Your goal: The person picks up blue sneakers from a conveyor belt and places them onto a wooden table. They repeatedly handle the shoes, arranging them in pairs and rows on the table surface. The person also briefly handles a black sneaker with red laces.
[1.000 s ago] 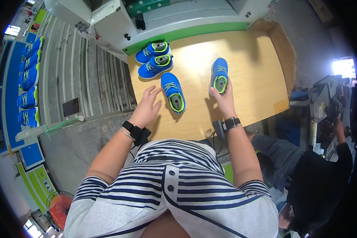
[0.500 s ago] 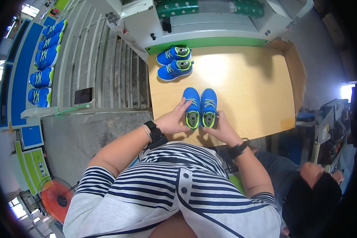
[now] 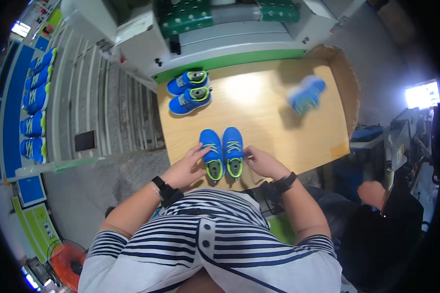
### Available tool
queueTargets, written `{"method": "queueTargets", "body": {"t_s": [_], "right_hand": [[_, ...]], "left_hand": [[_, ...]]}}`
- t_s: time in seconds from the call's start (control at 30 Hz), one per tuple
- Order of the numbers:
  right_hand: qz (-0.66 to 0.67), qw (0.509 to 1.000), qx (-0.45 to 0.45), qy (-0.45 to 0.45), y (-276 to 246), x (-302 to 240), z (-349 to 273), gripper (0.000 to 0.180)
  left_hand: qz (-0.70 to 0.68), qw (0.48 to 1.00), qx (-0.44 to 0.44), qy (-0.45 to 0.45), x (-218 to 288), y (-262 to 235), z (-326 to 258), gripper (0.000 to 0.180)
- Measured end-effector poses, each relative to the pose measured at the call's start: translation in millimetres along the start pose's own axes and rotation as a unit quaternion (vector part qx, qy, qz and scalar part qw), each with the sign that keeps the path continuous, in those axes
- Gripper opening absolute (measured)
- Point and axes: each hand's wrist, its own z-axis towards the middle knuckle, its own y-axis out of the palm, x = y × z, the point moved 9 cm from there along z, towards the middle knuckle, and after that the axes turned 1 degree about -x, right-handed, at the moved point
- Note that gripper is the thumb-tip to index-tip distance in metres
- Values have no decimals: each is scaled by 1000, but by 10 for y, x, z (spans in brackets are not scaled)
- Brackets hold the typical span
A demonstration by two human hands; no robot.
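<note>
A pair of blue sneakers with yellow-green linings stands side by side at the table's near edge, toes pointing away from me: the left sneaker (image 3: 211,152) and the right sneaker (image 3: 233,150). My left hand (image 3: 185,167) is on the left sneaker, fingertips at its laces and thumb near its heel. Beside the right sneaker's outer side is my right hand (image 3: 263,162), fingers loosely bent and nothing visible in them. Farther right, another blue shoe (image 3: 308,94) is smeared by motion over the table, with a shadow below it.
Two more blue sneakers (image 3: 190,101) sit at the wooden table's (image 3: 264,132) far left. Behind stands a machine with a green perforated roller (image 3: 186,17). Several blue shoes (image 3: 35,100) line a rack at left, near a dark phone (image 3: 85,141). Another person (image 3: 376,229) is at my right.
A blurred blue shoe has appeared over the table's right side. My right hand has shifted off the right sneaker's heel to its side. The view has swung, moving the scene left and down.
</note>
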Motion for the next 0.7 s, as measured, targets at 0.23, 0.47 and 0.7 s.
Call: {"method": "queueTargets", "body": {"t_s": [0.23,0.47,0.7], "right_hand": [[-88,935,336,-69,-1054,-593,59,42],[-186,821,533,-78,-1838,-587,519,69],[63,941,302,-138,-1677,-292,916,75]], "left_hand": [[-7,999,34,-14,-19,-133,70,51],[-21,999,29,7,-54,-317,188,43],[-135,983,123,-12,-133,-748,349,49]]}}
